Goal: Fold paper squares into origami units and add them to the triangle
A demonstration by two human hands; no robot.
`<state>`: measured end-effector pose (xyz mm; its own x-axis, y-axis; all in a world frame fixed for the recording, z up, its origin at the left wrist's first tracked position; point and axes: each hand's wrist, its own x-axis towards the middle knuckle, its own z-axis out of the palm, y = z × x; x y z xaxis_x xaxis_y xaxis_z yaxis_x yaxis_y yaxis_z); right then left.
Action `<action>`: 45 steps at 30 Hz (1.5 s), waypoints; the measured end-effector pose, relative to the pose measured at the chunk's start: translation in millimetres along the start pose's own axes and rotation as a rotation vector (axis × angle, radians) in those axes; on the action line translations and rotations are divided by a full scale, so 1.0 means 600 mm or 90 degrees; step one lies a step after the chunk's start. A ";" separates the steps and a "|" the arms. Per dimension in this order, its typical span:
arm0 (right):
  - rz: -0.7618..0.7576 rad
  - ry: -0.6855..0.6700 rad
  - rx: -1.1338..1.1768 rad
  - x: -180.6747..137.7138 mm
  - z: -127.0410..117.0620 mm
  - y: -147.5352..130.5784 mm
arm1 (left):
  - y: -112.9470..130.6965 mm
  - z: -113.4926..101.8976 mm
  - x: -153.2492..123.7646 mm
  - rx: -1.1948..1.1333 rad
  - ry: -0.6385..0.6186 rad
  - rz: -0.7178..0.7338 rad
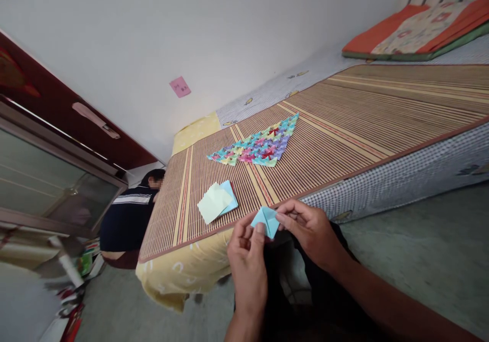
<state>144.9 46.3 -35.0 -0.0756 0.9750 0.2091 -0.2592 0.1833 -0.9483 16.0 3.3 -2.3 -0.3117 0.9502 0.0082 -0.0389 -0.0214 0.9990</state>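
Note:
A small light-blue folded paper piece is pinched between both my hands just off the bed's near edge. My left hand grips its lower left side with fingers closed. My right hand pinches its right edge with thumb and fingers. On the striped bamboo mat lie pale green and blue square papers, stacked loosely. Farther back sits a triangular sheet of many joined colourful folded paper units.
A person in a dark striped shirt crouches on the floor at the bed's far left end. A folded orange quilt lies at the bed's head. A pink note sticks to the wall. Clutter sits at lower left.

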 end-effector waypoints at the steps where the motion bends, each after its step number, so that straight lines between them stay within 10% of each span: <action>1: -0.003 0.001 0.005 -0.001 0.001 0.000 | 0.000 -0.002 0.002 0.003 -0.024 -0.027; 26: -0.273 0.009 -0.216 0.002 0.006 -0.008 | 0.003 0.014 0.003 -0.211 -0.080 -0.121; 45: -0.159 -0.082 -0.119 0.007 -0.003 -0.020 | 0.006 0.009 0.002 0.091 -0.080 0.020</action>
<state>149.2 48.4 -23.1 -0.1563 0.8756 0.4570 -0.1044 0.4455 -0.8892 20.3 6.0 1.8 -0.1888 0.9814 0.0356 0.1069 -0.0155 0.9941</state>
